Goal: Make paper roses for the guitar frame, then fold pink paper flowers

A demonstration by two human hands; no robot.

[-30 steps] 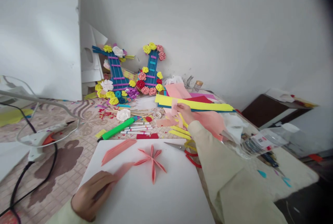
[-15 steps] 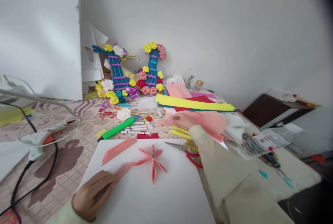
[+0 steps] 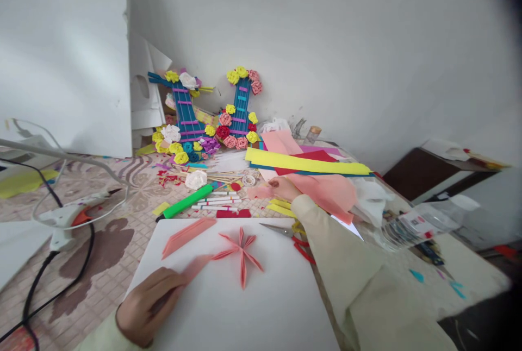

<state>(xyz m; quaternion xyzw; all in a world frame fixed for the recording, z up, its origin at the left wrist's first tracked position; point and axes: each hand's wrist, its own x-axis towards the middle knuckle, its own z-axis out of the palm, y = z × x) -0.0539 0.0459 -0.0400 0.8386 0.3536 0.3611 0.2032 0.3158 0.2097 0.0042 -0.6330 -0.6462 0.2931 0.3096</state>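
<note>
My left hand (image 3: 150, 305) is closed around the end of a folded pink paper strip (image 3: 198, 268) over a white board (image 3: 228, 318). The strip's tip reaches a six-armed flower of pleated pink paper (image 3: 241, 257) lying on the board. Behind the strip rests another pink paper strip (image 3: 187, 236). My right hand (image 3: 284, 188) reaches past the board with its fingers bent together on a small piece of pink paper (image 3: 260, 192). A larger curved pink sheet (image 3: 326, 190) lies right beside that hand. Red-handled scissors (image 3: 281, 230) are partly covered by my right sleeve.
A hot glue gun (image 3: 71, 215) with cords lies at left. Behind the board are a green roll (image 3: 187, 201), several markers (image 3: 218, 200) and yellow paper (image 3: 310, 163). Two flower-trimmed blue decorations (image 3: 240, 104) stand at the wall. A clear plastic bottle (image 3: 424, 223) lies at right.
The whole view has shifted slightly, placing things a little further right. Both hands keep nearly the same places, the left still on the pink strip, the right still at the pink paper.
</note>
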